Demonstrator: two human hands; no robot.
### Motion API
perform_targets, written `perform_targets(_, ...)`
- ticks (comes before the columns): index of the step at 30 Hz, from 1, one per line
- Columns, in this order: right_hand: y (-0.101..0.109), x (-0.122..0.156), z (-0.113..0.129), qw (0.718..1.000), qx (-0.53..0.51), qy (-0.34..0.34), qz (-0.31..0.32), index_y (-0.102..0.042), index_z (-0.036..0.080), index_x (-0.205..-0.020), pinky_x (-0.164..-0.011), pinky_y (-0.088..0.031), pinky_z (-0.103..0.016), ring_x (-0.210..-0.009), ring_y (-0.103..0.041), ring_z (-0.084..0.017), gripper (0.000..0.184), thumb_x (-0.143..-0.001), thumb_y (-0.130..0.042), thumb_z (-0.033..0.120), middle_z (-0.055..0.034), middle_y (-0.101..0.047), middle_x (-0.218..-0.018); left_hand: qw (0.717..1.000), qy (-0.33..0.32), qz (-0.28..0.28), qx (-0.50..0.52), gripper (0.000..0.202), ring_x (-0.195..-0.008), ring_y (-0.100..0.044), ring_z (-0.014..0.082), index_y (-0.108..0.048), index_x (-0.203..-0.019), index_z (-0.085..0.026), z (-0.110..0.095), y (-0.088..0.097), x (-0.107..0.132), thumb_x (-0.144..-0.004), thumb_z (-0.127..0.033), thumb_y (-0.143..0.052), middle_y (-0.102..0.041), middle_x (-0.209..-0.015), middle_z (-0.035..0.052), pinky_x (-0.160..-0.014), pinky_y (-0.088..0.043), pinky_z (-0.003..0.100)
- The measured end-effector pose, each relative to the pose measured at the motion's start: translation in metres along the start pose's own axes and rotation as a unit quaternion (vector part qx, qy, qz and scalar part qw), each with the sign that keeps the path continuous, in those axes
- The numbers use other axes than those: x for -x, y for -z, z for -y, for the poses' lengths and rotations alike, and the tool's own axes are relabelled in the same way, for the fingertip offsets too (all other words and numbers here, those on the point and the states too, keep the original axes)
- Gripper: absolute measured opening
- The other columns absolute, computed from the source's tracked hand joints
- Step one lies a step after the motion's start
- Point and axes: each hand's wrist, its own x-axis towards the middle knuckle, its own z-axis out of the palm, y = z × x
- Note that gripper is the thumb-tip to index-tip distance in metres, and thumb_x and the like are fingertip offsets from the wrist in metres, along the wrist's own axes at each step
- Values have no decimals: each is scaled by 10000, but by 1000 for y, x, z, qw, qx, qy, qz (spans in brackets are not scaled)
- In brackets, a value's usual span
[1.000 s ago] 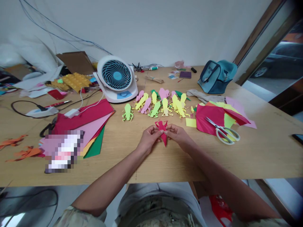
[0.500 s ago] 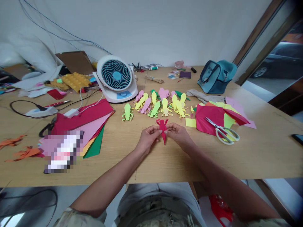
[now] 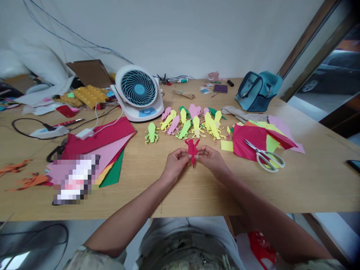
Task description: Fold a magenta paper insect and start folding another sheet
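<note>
Between my two hands is a red origami figure (image 3: 192,147), with two small prongs at its far end and a narrow point toward me. My left hand (image 3: 179,161) pinches its left side, thumb and fingers closed on the paper. From the other side my right hand (image 3: 208,159) grips its right edge in the same way. The fingertips cover part of the folds. Just beyond lie several finished-looking paper figures in yellow, pink and green, among them a yellow one (image 3: 196,126) and a light green one (image 3: 152,133).
White-handled scissors (image 3: 268,156) rest on red and yellow paper sheets (image 3: 247,140) to the right. At left are stacked coloured sheets (image 3: 112,144), a blurred-out object (image 3: 75,180) and orange paper figures (image 3: 35,180). A fan (image 3: 139,92) and a blue bag (image 3: 257,92) stand behind.
The red figure's pointed near end has pulled up slightly, and its far prongs spread a little wider. Both hands keep their hold in almost the same place.
</note>
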Motion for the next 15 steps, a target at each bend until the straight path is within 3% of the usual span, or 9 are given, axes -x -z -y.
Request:
perform_targets(7, -1, 0, -5, 999, 30, 18, 14, -625, 190, -844, -685, -526, -279, -682, -636, -128, 386, -606, -879, 356, 10, -680, -741, 1000, -9, 9, -2, 318, -635, -612, 100, -705, -849, -126, 1, -2, 0, -605, -274, -846, -720, -756, 35, -633, -457, 221)
perform_targets(15, -3, 1, -9, 995, 65, 72, 27, -593, 213, -876, -662, -512, -286, -691, -625, -150, 291, -732, -746, 414, -8, -675, -742, 999, 33, 27, -31, 332, -485, -522, 66, -694, -780, -118, 1, -1, 3, -634, -378, -841, -649, -581, 1, -446, -353, 169)
